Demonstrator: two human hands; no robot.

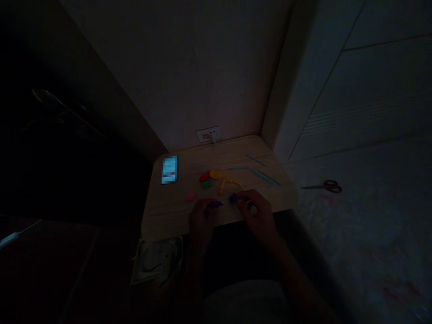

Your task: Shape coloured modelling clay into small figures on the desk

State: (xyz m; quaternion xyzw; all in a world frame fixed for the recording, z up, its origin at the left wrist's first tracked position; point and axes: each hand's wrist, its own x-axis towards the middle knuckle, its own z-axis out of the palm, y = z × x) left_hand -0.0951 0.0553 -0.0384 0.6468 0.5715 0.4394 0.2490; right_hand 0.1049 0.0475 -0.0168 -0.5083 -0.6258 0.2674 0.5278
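Close to the front edge of the table, my left hand (201, 218) is closed on a purple piece of modelling clay (215, 204), whose pointed end sticks out to the right. My right hand (259, 212) pinches a dark bluish-purple clay lump (232, 198) at its fingertips, just above or on the tabletop. A small gap separates the two pieces. Beyond the hands lie a yellow-orange branched clay shape (222, 181), a red clay lump (204, 176) and a green clay lump (206, 184). Nearer my left hand is a pink clay lump (191, 196). Dim light blurs fine detail.
A lit phone (169, 170) lies on the wooden table (162, 211) at left. Several thin bluish sticks (261, 175) lie at right. Red-handled scissors (324, 186) rest on the pale surface beyond the right edge. A wall socket (208, 134) holds a plug.
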